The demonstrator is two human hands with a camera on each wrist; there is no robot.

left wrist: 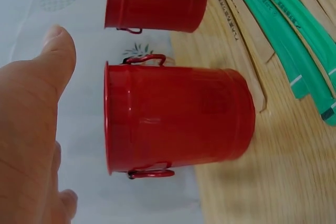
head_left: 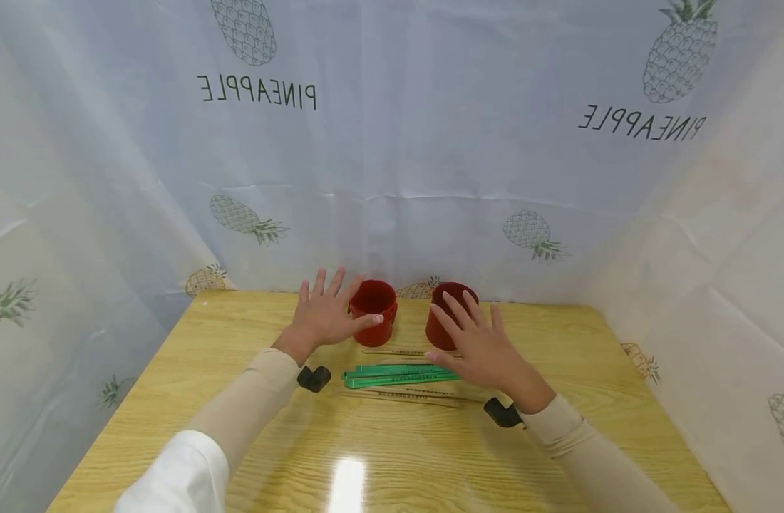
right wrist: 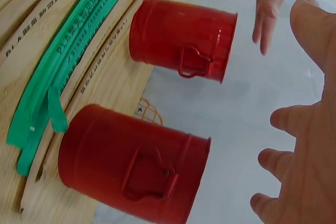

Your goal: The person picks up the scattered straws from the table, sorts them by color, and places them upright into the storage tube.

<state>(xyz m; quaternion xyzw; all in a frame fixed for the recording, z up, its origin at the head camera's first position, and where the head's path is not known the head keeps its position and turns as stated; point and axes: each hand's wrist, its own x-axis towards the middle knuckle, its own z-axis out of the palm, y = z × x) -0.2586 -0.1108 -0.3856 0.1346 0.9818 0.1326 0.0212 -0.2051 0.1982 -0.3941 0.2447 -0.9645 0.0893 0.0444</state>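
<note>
Two red metal buckets with small side handles stand upright near the back of the table: a left bucket point(head_left: 374, 331) and a right bucket point(head_left: 438, 331). My left hand point(head_left: 324, 317) hovers beside the left bucket with fingers spread, holding nothing. Above and in front of the right bucket, my right hand point(head_left: 485, 353) is spread out too, partly covering it in the head view. Green paper-wrapped straws point(head_left: 398, 376) lie between the hands, in front of the buckets. Brown paper-wrapped straws point(head_left: 418, 397) lie on both sides of the green ones. The right wrist view shows printed lettering on the wrappers.
The wooden table point(head_left: 347, 442) ends at the back against a white curtain point(head_left: 379, 142) printed with pineapples. Curtain also hangs along the left and right sides. A black wrist mount point(head_left: 313, 378) is at the left wrist, another mount point(head_left: 502, 413) at the right.
</note>
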